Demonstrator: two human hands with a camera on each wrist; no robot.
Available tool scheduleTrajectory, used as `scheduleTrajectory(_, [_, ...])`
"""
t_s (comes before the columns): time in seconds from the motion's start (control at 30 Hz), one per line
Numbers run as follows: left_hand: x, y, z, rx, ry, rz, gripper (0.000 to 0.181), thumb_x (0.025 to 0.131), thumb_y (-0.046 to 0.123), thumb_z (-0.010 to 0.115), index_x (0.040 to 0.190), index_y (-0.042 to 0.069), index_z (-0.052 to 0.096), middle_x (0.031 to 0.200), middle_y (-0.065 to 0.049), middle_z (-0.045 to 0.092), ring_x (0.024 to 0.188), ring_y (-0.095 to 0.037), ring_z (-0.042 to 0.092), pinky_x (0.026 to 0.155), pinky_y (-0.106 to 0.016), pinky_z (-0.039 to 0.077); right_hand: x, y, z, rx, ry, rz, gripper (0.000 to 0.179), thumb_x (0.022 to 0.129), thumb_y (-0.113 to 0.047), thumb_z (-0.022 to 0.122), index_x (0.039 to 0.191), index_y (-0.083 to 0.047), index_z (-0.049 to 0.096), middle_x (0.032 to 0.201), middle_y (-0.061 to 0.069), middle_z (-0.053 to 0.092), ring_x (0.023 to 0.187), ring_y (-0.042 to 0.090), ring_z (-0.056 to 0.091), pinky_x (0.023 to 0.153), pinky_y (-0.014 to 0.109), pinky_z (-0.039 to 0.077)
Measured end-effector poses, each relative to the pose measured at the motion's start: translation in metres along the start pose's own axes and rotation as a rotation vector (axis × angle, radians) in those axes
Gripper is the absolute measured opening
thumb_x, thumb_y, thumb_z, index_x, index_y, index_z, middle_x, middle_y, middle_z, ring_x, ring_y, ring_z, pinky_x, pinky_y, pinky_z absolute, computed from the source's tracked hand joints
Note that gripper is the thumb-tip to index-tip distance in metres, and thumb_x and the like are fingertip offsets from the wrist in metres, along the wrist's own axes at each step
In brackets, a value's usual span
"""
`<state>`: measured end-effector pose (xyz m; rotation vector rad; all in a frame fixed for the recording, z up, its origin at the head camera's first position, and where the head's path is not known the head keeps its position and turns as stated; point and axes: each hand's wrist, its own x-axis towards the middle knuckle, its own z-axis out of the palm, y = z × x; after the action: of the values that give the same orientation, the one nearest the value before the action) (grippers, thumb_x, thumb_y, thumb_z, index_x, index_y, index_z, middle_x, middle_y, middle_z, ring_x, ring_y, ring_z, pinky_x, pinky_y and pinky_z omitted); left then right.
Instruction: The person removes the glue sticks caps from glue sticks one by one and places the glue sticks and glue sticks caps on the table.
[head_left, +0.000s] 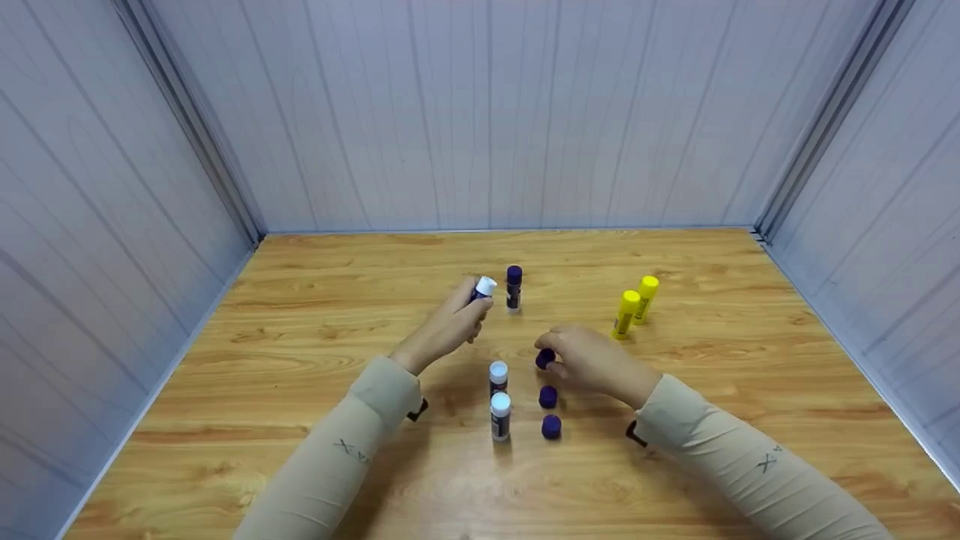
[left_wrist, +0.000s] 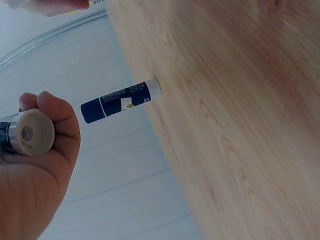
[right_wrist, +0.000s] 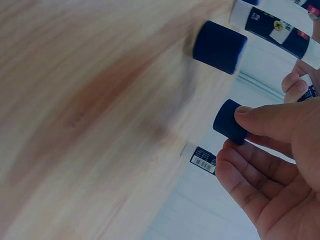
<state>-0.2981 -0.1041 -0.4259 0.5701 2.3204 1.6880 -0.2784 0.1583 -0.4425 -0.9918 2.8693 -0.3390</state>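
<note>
My left hand (head_left: 452, 321) grips a glue stick (head_left: 485, 288) by its dark body, its white end tipped upward. In the left wrist view that end shows as a round white rim with a hollow inside. My right hand (head_left: 592, 361) pinches a dark purple cap (right_wrist: 231, 121) between thumb and fingers, low over the table. Two similar caps (head_left: 548, 397) (head_left: 551, 427) sit on the table just nearer to me. Left of them stand two uncapped glue sticks (head_left: 499, 373) (head_left: 500, 417), white ends up. Beyond my left hand a capped glue stick (head_left: 514, 289) stands upright.
Two yellow glue sticks (head_left: 625, 315) (head_left: 645, 300) stand close together beyond my right hand. The wooden table (head_left: 337, 300) is bounded by pale panel walls (head_left: 450, 112) at the back and both sides.
</note>
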Motion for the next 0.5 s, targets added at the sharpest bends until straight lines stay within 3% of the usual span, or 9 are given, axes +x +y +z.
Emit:
scheduleTrajectory(0.23, [0.003,-0.004,0.002,-0.031,-0.014,0.011,0.020,0.114,0.026,0.031,0.111,0.012,0.044,0.094,-0.010,0.047,0.075,-0.020,0.043,0.071,-0.038,0.042,0.006,0.000,0.006,-0.027,-0.042,-0.027,0.022,0.101,-0.009,0.076,0.122,-0.002,0.077,0.112,0.014,0.078,0.104,0.030,0.074,0.094,0.048,0.062])
scheduleTrajectory(0.5, [0.002,-0.007,0.001,0.037,-0.030,0.059,0.021,0.116,0.026,0.045,0.126,0.008,0.050,0.102,-0.006,0.054,0.083,-0.020,0.056,0.079,-0.041,0.052,0.007,0.000,0.011,-0.014,-0.082,-0.006,0.023,0.102,-0.009,0.074,0.124,-0.002,0.077,0.115,0.015,0.078,0.107,0.031,0.075,0.098,0.049,0.062])
